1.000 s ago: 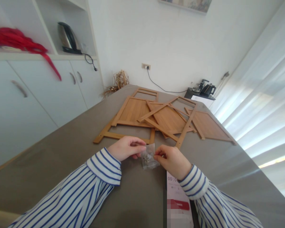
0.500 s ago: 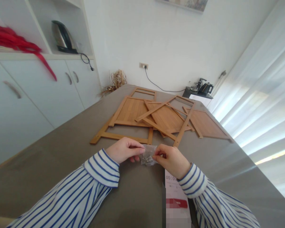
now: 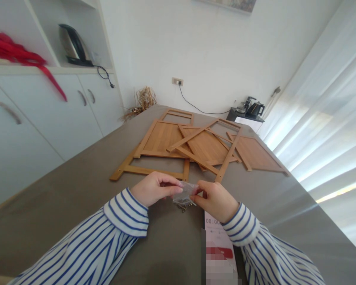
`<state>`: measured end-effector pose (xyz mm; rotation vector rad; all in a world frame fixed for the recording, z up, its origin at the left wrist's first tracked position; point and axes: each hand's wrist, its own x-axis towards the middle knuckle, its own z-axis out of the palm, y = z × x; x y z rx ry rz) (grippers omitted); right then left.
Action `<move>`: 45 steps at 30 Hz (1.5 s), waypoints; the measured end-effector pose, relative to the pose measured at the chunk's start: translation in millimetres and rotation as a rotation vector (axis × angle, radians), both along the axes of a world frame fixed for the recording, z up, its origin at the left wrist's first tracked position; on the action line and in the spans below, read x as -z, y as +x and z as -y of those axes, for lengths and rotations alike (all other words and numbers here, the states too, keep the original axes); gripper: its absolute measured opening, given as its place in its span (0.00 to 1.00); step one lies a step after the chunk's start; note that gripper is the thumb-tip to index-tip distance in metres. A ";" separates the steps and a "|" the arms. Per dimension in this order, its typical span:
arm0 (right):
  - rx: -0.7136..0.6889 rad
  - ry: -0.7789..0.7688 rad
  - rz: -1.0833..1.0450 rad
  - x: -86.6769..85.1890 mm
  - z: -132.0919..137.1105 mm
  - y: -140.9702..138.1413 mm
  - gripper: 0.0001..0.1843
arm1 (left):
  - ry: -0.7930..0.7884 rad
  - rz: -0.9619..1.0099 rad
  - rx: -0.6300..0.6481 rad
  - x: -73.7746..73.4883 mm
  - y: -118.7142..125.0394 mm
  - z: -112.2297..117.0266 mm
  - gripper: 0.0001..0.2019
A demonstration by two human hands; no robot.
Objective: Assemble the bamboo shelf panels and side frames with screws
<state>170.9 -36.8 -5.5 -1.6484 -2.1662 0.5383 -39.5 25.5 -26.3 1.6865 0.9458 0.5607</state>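
Between my two hands is a small clear plastic bag (image 3: 185, 194), pinched from both sides. My left hand (image 3: 158, 189) is closed on the bag's left edge with thumb and fingers. On the other side my right hand (image 3: 213, 200) grips its right edge. Several small metal screws (image 3: 182, 206) show at the bag's lower edge, just over the table; their exact kind is too small to tell. Just beyond my hands lies a wooden frame (image 3: 154, 171), partly under a slatted wooden panel (image 3: 163, 138).
Another wooden frame (image 3: 225, 154) crosses a second panel (image 3: 209, 146), with a further panel (image 3: 261, 154) to the right. A phone (image 3: 218, 237) lies by my right forearm on the grey-brown table (image 3: 77, 206). Kettles stand on the shelf and at the far right corner.
The bag has tipped, and the screws that were inside it are now at and below its lower edge. Both hands keep their pinch; the view has shifted slightly.
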 end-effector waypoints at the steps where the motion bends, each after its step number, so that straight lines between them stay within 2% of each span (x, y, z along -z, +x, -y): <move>1: -0.002 -0.001 -0.001 -1.1 0.3 0.6 0.03 | 0.020 -0.003 0.000 -1.1 -0.2 0.0 0.15; 8: -0.025 0.038 0.020 -2.0 2.5 2.2 0.03 | 0.087 0.044 0.092 -7.3 -1.6 0.5 0.14; 16: -0.039 0.072 -0.068 -1.1 2.6 1.5 0.06 | 0.132 0.078 0.037 -9.8 -0.1 1.4 0.15; 20: -0.018 0.133 -0.135 0.5 2.4 2.6 0.05 | 0.053 0.115 0.021 -11.0 0.3 2.2 0.18; 25: 0.021 0.135 -0.198 3.1 0.7 0.9 0.03 | -0.085 0.131 0.052 -3.0 -0.2 0.3 0.22; 30: 0.041 0.014 -0.384 5.4 -1.4 -1.2 0.06 | -0.216 0.199 0.020 1.4 1.2 0.8 0.24; 34: 0.023 -0.183 -0.553 5.1 -2.7 -1.4 0.13 | -0.208 0.241 -0.011 -2.9 2.8 2.8 0.20; 38: 0.039 -0.238 -0.686 3.4 -4.8 0.9 0.13 | -0.175 0.270 -0.032 -6.5 3.8 4.4 0.20; 42: 0.033 -0.242 -0.672 1.2 -5.3 5.3 0.14 | -0.188 0.279 -0.007 -8.4 4.6 6.0 0.22; 45: -0.031 -0.258 -0.589 -1.8 -3.5 8.0 0.13 | -0.148 0.274 -0.053 -10.5 4.4 6.7 0.23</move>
